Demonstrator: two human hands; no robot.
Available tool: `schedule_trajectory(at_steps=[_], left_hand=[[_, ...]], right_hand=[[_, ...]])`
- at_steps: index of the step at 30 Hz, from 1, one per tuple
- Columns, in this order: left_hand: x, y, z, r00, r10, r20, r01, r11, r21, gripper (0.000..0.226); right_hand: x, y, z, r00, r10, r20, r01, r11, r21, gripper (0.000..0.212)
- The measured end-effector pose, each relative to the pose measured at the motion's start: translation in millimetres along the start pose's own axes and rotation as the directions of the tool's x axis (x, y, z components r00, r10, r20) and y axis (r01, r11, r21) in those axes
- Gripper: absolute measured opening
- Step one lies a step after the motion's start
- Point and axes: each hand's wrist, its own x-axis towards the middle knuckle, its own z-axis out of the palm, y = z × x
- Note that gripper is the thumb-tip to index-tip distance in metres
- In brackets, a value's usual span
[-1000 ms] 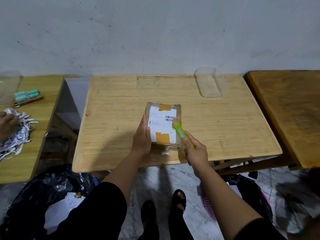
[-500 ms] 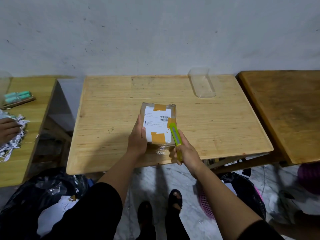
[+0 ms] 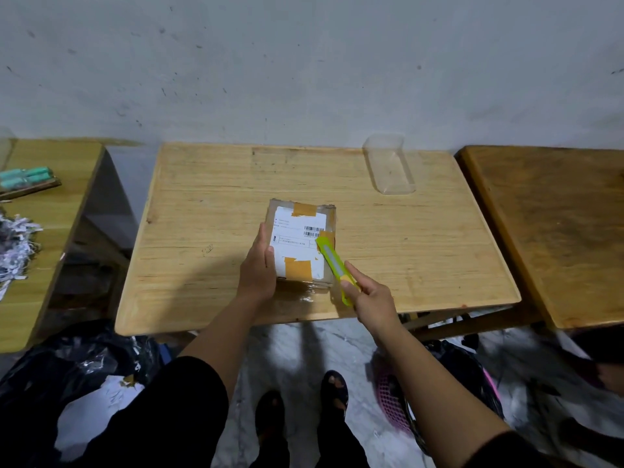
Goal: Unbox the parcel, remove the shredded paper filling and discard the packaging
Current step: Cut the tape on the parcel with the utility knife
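A small cardboard parcel (image 3: 299,241) with a white shipping label and orange tape lies flat near the front middle of the light wooden table (image 3: 209,211). My left hand (image 3: 258,268) grips its left side and holds it down. My right hand (image 3: 369,295) holds a lime-green utility knife (image 3: 332,265), whose tip rests on the parcel's right edge by the orange tape. The parcel is closed.
A clear plastic tray (image 3: 390,167) lies at the table's back right. A darker table (image 3: 553,224) stands to the right, another at the left with shredded paper (image 3: 15,244) and teal items (image 3: 25,175). A black rubbish bag (image 3: 77,363) and a pink basket (image 3: 391,400) sit on the floor.
The knife has shifted along the parcel's right edge, its tip now farther up by the orange tape. Another person's hand on the shredded paper at the left is gone from view.
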Motion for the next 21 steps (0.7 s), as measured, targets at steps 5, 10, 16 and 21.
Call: schedule_trajectory(at_steps=[5,10,16,21], left_hand=[[1.4,-6.9,3.3,1.000,-0.006,-0.021,0.005,1.000,-0.018,0.048],[0.3,-8.4,9.6,0.993,-0.063,-0.095,0.060,0.998,-0.037,0.047],[-1.1,-8.1,15.7,0.969,-0.126,-0.213,0.128,0.992,-0.006,0.045],[-5.3,-3.0,17.7,0.953,-0.132,-0.273,0.124,0.991,-0.045,0.041]], right_hand=[[35.9,-11.9,-12.1,0.998,-0.025,-0.057,0.031,0.993,0.110,0.044],[84.8,-28.6,-25.5,0.998,0.011,-0.062,0.001,0.983,0.184,0.055],[149.6,-34.0,-39.1,0.997,0.074,-0.038,-0.066,0.979,0.193,0.057],[191.8,-36.1,-46.7,0.996,0.081,-0.029,-0.078,0.993,0.091,0.055]])
